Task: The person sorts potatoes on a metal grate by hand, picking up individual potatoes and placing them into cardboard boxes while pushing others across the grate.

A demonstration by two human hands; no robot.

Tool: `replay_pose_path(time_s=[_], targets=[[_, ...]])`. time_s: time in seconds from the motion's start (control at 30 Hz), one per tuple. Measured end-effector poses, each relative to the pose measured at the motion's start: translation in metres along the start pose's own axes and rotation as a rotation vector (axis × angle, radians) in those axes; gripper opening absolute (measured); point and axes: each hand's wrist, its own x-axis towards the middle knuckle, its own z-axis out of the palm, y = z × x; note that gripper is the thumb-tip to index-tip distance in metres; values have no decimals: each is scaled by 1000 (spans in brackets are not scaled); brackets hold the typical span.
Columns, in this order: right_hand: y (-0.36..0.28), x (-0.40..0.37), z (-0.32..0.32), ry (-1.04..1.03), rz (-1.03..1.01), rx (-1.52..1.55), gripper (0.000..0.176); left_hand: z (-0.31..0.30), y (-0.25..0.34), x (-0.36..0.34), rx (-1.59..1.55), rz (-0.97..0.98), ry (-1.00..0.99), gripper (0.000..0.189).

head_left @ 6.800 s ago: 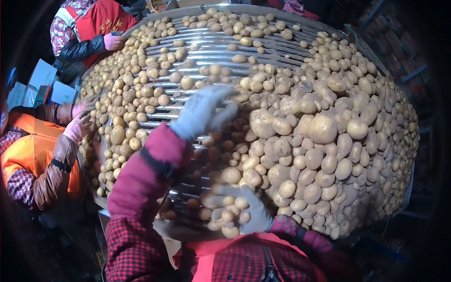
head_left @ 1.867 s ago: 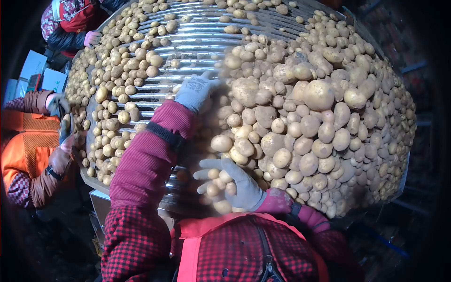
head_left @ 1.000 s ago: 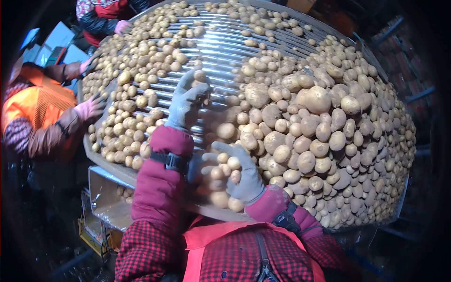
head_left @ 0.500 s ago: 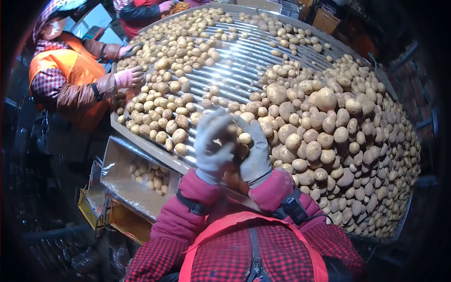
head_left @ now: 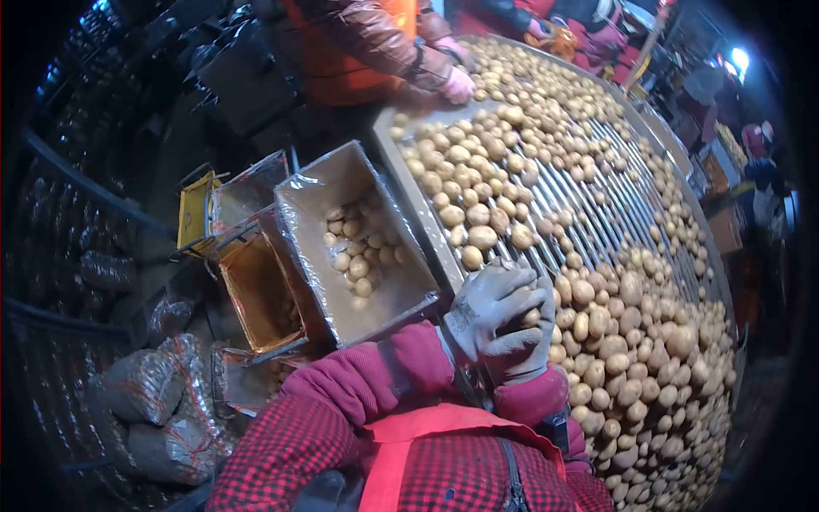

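Note:
My left hand [head_left: 493,314], in a grey work glove, curls over several potatoes [head_left: 531,318] at the near edge of the sorting table. My right hand [head_left: 536,354], gloved the same way, cups them from the other side, partly hidden behind the left. Loose potatoes [head_left: 479,213] lie on the slatted metal surface [head_left: 589,218] just beyond both hands. To the right rises a large potato heap [head_left: 640,367]. Left of the table stands a plastic-lined box [head_left: 328,183] with potatoes [head_left: 363,260] at its bottom.
The table's metal rim [head_left: 418,200] runs between the box and the potatoes. A brown crate [head_left: 256,282] and a yellow crate [head_left: 194,213] stand farther left, near plastic-wrapped bags [head_left: 153,392]. A co-worker's pink-gloved hand [head_left: 458,86] is at the table's far left edge.
My view has turned left, bringing the plastic-lined box closer to the middle. My hands have drawn together around the potatoes, nearer the table rim.

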Motion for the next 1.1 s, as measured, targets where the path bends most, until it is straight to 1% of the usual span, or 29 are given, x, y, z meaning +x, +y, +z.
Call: replay_pose_path(time_s=[0.03,0.1,0.13,0.17,0.2,0.27,0.3,0.33,0.4,0.43,0.47,0.5,0.53,0.57,0.6,0.63,0.67,0.7,0.73,0.77,0.8,0.83,0.9,0.97,1.0,1.03,1.07,1.1], targets=[[12,8,6,-8,6,-36,33,-9,-5,-3,-4,-23,40,47],[40,24,15,7,54,-101,35,-24,-22,-17,-30,-88,155,36],[57,34,18,21,80,-129,37,-36,-27,-23,49,-116,224,25],[73,43,20,33,107,-156,40,-47,-35,-33,101,-141,260,26],[88,52,22,78,213,-102,48,-57,-44,-46,153,-165,289,28],[119,72,25,169,413,0,71,-80,-63,-68,293,-197,355,28],[139,83,22,23,369,-132,53,-91,-67,-78,336,-261,397,27],[160,95,22,-128,322,-261,39,-106,-71,-85,390,-285,430,26],[188,115,34,-261,571,55,34,-144,-81,-93,486,-314,477,25],[208,121,53,-317,441,-202,36,-165,-87,-94,526,-322,492,25],[227,128,72,-344,308,-466,37,-183,-96,-95,562,-323,556,24],[244,146,102,-345,457,-301,39,-211,-100,-87,613,-295,584,22],[260,164,132,-323,606,-145,40,-236,-123,-85,675,-216,647,21],[280,191,153,-346,818,60,42,-264,-148,-86,676,-180,679,25],[295,206,176,-391,733,-123,44,-304,-162,-81,693,-201,564,34],[304,219,194,-426,640,-306,47,-330,-167,-78,826,-382,574,42],[319,245,187,-247,644,-473,56,-357,-184,-90,803,-537,624,47],[316,242,185,-249,587,-553,58,-380,-208,-116,815,-639,644,50],[307,233,177,-250,528,-632,60,-389,-200,-127,866,-685,623,52],[296,224,165,-241,473,-719,62,-389,-191,-138,898,-656,635,51],[289,223,140,-197,541,-711,62,-385,-187,-156,863,-720,619,51],[273,215,123,-126,608,-638,60,-376,-186,-175,823,-786,599,51],[249,205,83,-99,634,-589,57,-346,-198,-204,810,-772,567,51],[225,181,51,22,601,-508,56,-322,-209,-196,790,-709,525,51],[209,167,40,-12,592,-502,55,-304,-207,-181,767,-665,503,50],[189,151,42,-9,619,-549,56,-281,-205,-162,727,-617,468,50],[175,132,38,22,599,-526,56,-261,-204,-141,655,-562,436,48],[161,114,33,54,574,-501,56,-238,-203,-120,637,-442,390,47]])
